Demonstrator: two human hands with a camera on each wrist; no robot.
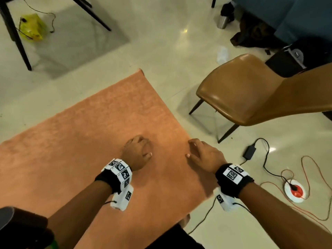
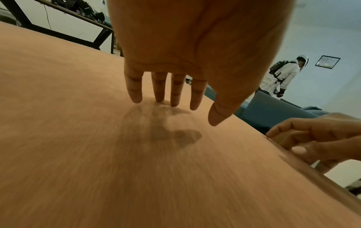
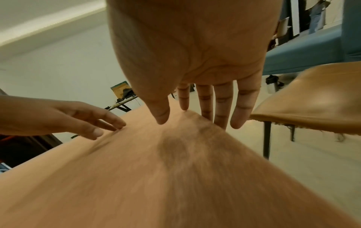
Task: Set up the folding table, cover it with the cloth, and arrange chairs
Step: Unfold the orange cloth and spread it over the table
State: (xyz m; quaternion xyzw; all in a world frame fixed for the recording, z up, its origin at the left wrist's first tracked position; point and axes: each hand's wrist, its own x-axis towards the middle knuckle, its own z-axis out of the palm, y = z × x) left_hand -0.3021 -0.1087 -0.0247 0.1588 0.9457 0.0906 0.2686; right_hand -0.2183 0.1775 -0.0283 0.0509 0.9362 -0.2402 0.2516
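An orange cloth [image 1: 93,133] lies spread over the table and hides its top and legs. My left hand [image 1: 138,150] rests on the cloth with straight fingers [image 2: 159,91] whose tips touch the fabric. My right hand [image 1: 201,151] is at the cloth's right edge, fingers [image 3: 220,111] straight and reaching over that edge, holding nothing. The cloth [image 2: 97,138] fills the left wrist view, and the cloth [image 3: 156,177] narrows to an edge in the right wrist view. A tan leather chair [image 1: 251,90] stands on the floor to the right of the table, facing it.
A black-legged table [image 1: 16,36] and a yellow bag [image 1: 32,27] are at the back left. A power adapter [image 1: 249,150], cables and a round floor socket [image 1: 294,191] lie at the right. A blue sofa [image 1: 296,15] with dark bags is at the back right. Another person [image 2: 281,75] stands far off.
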